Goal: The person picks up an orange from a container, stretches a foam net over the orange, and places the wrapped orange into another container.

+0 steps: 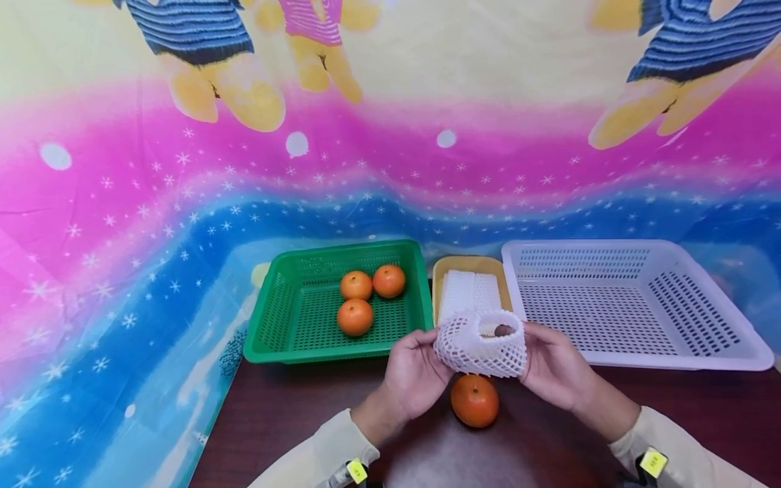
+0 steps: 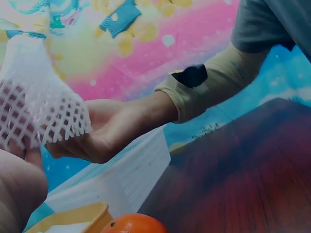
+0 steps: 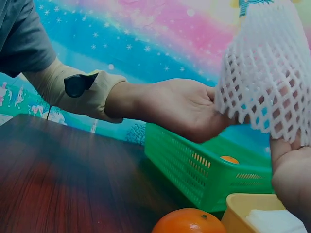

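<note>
A white foam fruit net [image 1: 478,352] is stretched between both hands over the table, its round opening facing up. My left hand [image 1: 417,376] grips the left side of the net, thumb along the edge. On the other side my right hand [image 1: 558,369] holds it the same way, some fingers hidden inside the mesh. Just below the net, an orange [image 1: 474,403] sits on the dark table, close between the two hands. In the right wrist view the net [image 3: 267,82] flares downward, its diamond mesh spread over the fingertips.
A green basket [image 1: 259,346] at the left holds three oranges [image 1: 355,317]. Beside it, a yellow tray [image 1: 438,285] contains a stack of white foam nets [image 1: 470,290]. A pale lavender basket [image 1: 720,362] stands at the right. Behind them hangs a printed cloth [image 1: 390,183].
</note>
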Demonstrator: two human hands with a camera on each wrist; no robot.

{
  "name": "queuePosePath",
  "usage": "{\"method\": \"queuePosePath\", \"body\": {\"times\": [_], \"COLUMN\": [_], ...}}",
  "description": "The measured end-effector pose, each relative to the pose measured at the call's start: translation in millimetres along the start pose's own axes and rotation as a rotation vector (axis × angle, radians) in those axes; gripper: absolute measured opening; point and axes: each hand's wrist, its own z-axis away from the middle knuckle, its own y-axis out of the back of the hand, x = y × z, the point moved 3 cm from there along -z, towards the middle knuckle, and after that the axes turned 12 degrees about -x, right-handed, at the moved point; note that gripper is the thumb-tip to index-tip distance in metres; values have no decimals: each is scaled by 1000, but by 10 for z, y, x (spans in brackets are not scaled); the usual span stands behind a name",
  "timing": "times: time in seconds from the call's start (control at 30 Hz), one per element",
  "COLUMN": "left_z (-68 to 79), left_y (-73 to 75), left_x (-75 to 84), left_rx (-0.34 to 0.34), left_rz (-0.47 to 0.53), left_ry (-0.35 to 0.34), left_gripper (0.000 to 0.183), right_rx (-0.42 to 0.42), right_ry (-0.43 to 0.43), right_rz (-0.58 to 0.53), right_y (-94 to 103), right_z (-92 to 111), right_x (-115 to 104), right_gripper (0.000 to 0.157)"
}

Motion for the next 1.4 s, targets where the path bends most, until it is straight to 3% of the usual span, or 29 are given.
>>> {"method": "queuePosePath", "body": {"times": [0.1, 0.2, 0.3, 0.4, 0.53, 0.73, 0.87, 1.1, 1.27, 1.4], "left_z": [45, 80, 99, 115, 149, 232, 288, 369, 399, 400], "left_y": [-29, -46, -42, -6, 89, 306, 416, 541, 633, 692], "left_x": [9, 16, 37, 68, 72, -98, -207, -339, -412, -454], "left_rx": [-70, -118, -125, -97, -21, 145, 173, 229, 353, 439], "left_rz": [43, 23, -10, -35, -62, -106, -116, -185, -326, -402], "left_ry": [74, 116, 99, 59, 38, 82, 100, 48, 22, 43], "left_gripper": [50, 52, 53, 50, 43, 30, 32, 32, 39, 37], "right_rx": [-33, -101, -143, -128, -65, -50, -40, 11, 150, 262], "right_ry": [-52, -104, -175, -236, -237, -114, -82, -116, -175, -209], "right_rz": [0, 25, 44, 58, 48, -25, -11, 131, 219, 257], "right_y": [-40, -89, -121, -124, -52, 167, 249, 308, 369, 439], "right_z": [23, 29, 36, 58, 121, 228, 278, 346, 403, 448], "right_x": [-20, -25, 1, 48, 86, 72, 95, 218, 311, 335], "right_gripper": [55, 50, 48, 47, 49, 53, 53, 52, 48, 43]}}
